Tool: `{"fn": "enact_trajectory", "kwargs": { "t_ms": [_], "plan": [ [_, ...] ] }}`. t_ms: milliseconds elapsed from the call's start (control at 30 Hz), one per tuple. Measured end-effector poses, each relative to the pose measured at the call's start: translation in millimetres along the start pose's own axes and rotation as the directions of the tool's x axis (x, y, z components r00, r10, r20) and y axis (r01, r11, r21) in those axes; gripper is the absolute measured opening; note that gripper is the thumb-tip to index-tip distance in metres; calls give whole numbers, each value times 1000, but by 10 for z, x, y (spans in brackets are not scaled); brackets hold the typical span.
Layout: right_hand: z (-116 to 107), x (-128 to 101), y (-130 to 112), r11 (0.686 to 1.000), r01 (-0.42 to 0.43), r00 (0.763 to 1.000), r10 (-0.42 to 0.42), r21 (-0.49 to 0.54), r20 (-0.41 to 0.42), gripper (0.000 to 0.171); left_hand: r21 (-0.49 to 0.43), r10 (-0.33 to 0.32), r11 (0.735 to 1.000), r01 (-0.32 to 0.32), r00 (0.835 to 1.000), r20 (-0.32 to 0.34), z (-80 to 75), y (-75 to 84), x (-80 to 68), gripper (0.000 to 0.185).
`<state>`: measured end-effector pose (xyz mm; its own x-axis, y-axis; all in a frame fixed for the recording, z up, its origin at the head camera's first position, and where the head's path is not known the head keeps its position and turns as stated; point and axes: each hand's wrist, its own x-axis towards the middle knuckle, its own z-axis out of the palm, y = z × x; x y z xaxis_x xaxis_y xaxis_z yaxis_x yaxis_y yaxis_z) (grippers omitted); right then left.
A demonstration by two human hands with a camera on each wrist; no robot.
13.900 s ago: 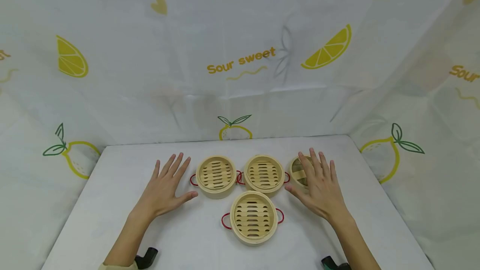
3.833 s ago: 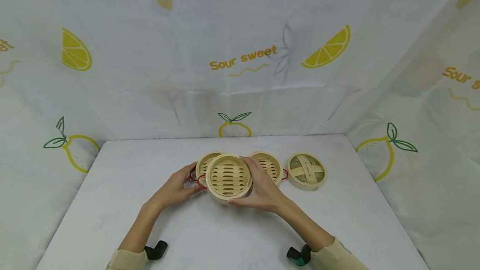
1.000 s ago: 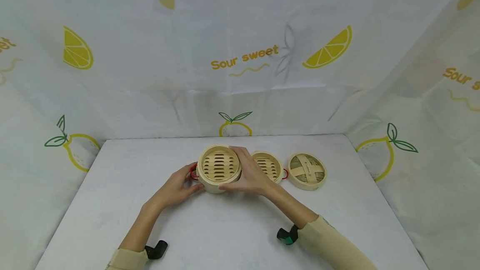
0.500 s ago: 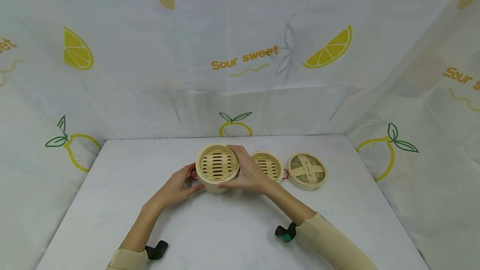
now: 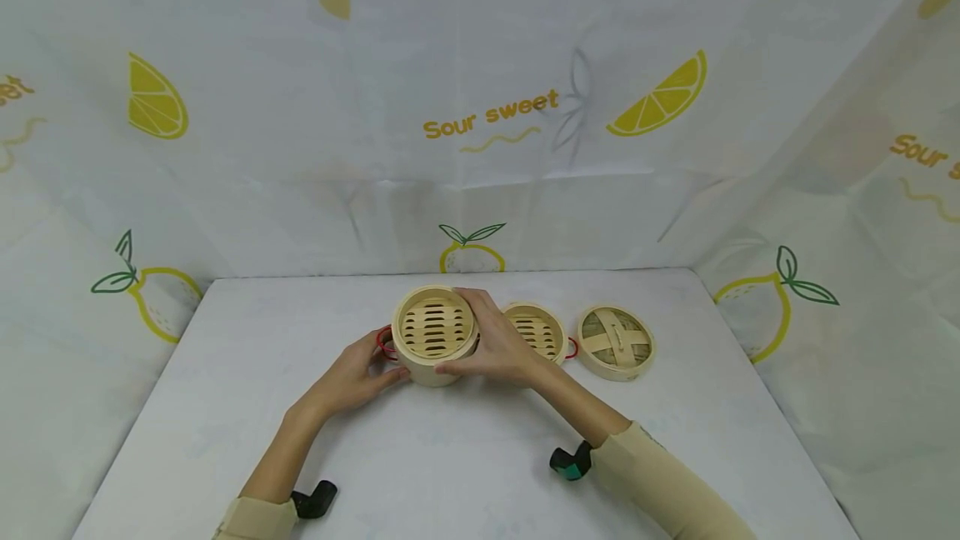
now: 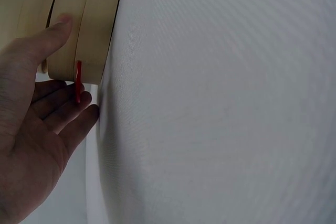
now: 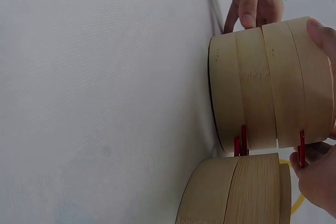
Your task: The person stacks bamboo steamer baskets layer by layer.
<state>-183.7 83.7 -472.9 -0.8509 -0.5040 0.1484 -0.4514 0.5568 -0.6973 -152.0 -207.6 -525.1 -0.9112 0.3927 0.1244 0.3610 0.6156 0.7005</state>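
Two round bamboo steamer baskets are stacked on the left of the row. The upper basket, slatted side up, is gripped by my right hand, its thumb at the front and fingers behind. Directly beneath sits the lower basket, mostly hidden from above, its base on the cloth. My left hand holds it from the left; the thumb presses its wall in the left wrist view, with the fingers by a red handle. A thin dark seam shows between the baskets in the right wrist view.
A third steamer basket stands immediately right of the stack, partly behind my right hand. Farther right lies a woven bamboo lid. White cloth covers the table, and a lemon-print curtain hangs behind.
The basket that stood in front has been lifted by my right hand and moved up and left onto the left basket. Over the last second, it has shifted only slightly left.
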Motion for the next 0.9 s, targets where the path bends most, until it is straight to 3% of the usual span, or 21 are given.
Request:
{"fn": "enact_trajectory", "kwargs": {
  "t_ms": [900],
  "plan": [
    [25,38,24,999,-33,999,33,5,5,122,-7,14,1000,-14,1000,-11,13,-20,-3,68]
  ]
}}
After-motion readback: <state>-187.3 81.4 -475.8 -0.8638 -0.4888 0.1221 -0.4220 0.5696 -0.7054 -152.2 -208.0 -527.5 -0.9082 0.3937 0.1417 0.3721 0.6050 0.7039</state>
